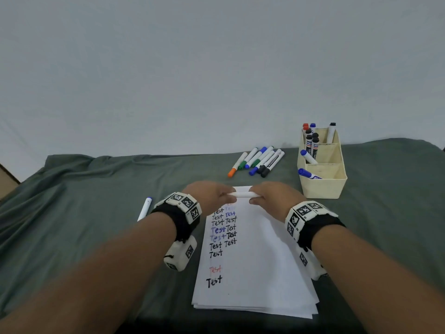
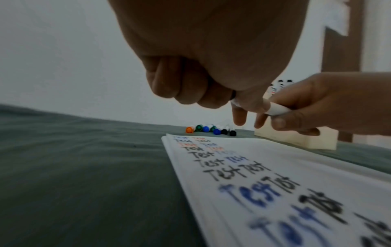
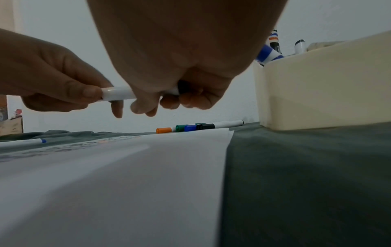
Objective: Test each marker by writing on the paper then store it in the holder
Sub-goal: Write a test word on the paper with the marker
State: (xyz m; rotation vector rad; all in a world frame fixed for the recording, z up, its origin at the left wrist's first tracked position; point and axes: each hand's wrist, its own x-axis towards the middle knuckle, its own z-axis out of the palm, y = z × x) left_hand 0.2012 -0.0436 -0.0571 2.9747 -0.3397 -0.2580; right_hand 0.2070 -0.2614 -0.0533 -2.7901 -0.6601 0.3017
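Both hands hold one white marker (image 1: 242, 194) level above the top edge of the paper (image 1: 252, 273). My left hand (image 1: 225, 193) grips its left end and my right hand (image 1: 255, 195) grips its right end. In the right wrist view the white barrel (image 3: 118, 94) runs from the left hand (image 3: 63, 80) into the right hand (image 3: 180, 93), where a dark end shows between the fingers. The left wrist view shows the barrel (image 2: 277, 109) between both hands. The paper carries several "Test" words in black, blue and red. The cream holder (image 1: 322, 186) stands to the right.
A row of several loose capped markers (image 1: 257, 161) lies beyond the paper, left of the holder. One white marker with a blue end (image 1: 145, 208) lies on the green cloth (image 1: 96, 213) left of my left wrist. The holder's compartments contain several markers.
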